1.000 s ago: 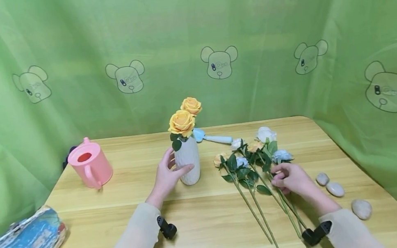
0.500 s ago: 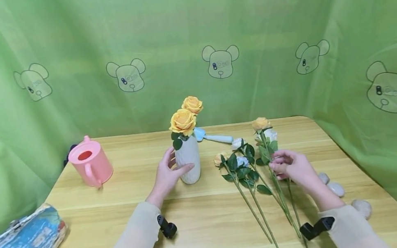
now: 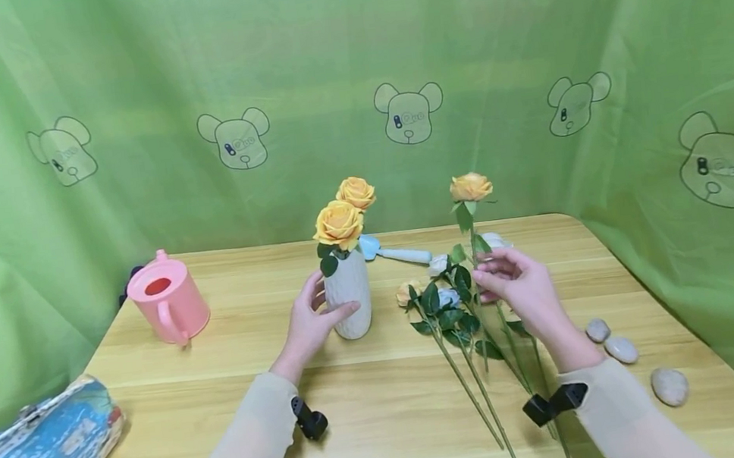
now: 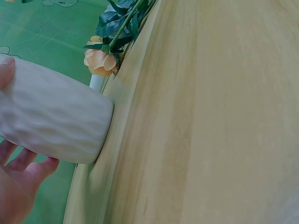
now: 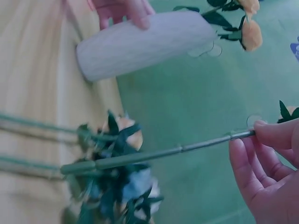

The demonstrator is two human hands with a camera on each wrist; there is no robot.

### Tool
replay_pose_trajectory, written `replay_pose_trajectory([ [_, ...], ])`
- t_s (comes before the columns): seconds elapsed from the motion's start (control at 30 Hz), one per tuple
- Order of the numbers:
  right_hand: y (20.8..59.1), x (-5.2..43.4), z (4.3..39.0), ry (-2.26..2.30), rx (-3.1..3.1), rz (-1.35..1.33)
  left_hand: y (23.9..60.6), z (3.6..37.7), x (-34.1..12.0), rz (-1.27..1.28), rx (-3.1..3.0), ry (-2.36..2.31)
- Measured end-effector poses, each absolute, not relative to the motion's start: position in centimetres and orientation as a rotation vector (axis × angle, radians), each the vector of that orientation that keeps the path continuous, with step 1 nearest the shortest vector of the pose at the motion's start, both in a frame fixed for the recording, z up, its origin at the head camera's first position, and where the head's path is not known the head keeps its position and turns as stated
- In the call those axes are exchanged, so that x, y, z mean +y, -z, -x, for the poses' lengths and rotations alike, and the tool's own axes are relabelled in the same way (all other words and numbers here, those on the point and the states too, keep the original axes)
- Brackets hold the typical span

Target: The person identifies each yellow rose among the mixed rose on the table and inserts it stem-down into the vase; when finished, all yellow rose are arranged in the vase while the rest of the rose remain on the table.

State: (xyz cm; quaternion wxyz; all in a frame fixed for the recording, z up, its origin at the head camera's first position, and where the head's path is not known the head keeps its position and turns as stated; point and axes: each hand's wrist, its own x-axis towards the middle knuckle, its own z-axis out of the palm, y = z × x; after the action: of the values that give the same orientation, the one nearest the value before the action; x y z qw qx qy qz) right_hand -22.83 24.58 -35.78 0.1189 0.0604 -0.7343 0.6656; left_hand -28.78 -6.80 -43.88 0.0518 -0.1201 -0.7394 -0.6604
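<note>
A white textured vase (image 3: pixel 348 301) (image 4: pixel 51 120) (image 5: pixel 140 43) stands mid-table with two orange roses (image 3: pixel 343 215) in it. My left hand (image 3: pixel 310 323) grips the vase from its left side, thumb in front. My right hand (image 3: pixel 519 288) pinches the green stem (image 5: pixel 154 156) of a third orange rose (image 3: pixel 470 187) and holds it nearly upright, lifted above a bunch of roses (image 3: pixel 448 307) lying on the table to the right of the vase.
A pink watering can (image 3: pixel 166 300) stands at the left. A blue printed bag (image 3: pixel 49 437) lies at the front left. A light blue trowel (image 3: pixel 392 252) lies behind the vase. Three pebbles (image 3: pixel 621 349) sit at the right. Green curtain surrounds the wooden table (image 3: pixel 377 426).
My right hand has picked one orange rose out of the lying bunch and raised it until it stands nearly upright. The left hand has stayed on the vase.
</note>
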Motion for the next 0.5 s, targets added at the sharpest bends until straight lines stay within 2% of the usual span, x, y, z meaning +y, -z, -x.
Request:
replay_pose_trajectory([
  [0.3,31.6,20.2,24.8,-1.932,-1.881,-0.268,43.7,28.7,-6.9,0.365,-2.257,2.0],
  [0.5,28.4,17.4,26.2,-1.908,-1.709,-0.325,42.1,27.7,-7.0,0.386,-2.27,2.052],
])
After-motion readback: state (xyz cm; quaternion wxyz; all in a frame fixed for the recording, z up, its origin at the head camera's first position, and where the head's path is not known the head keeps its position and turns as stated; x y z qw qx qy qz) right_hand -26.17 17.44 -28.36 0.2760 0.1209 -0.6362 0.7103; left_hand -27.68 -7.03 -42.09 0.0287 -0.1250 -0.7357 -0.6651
